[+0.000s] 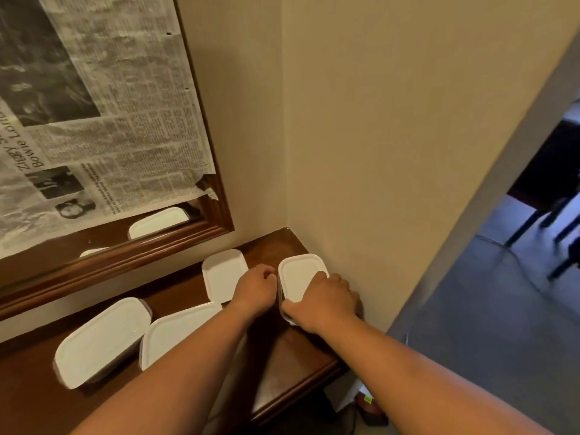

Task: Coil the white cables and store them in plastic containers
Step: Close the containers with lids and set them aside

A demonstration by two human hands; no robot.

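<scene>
The right hand (pixel 326 296) grips the corner container (pixel 298 274) over its near right edge, with the thumb along the near rim and the fingers curled down the side facing the wall (pixel 376 152). The left hand (pixel 255 287) sits with its fingers curled against the left side of that container; whether it holds anything cannot be determined. The container stands lidded at the far right corner of the wooden surface (pixel 298 346), just beside the wall. A second lidded container (pixel 222 274) stands close on its left, and the left hand fills the gap between them. Two larger lidded containers (pixel 175 331) (pixel 100 340) lie nearer and further left, touching each other. A framed mirror (pixel 157 246) covered with newspaper (pixel 110 105) bounds the far edge. Bare surface lies near the right front edge, beyond which is blue floor (pixel 486 309).
</scene>
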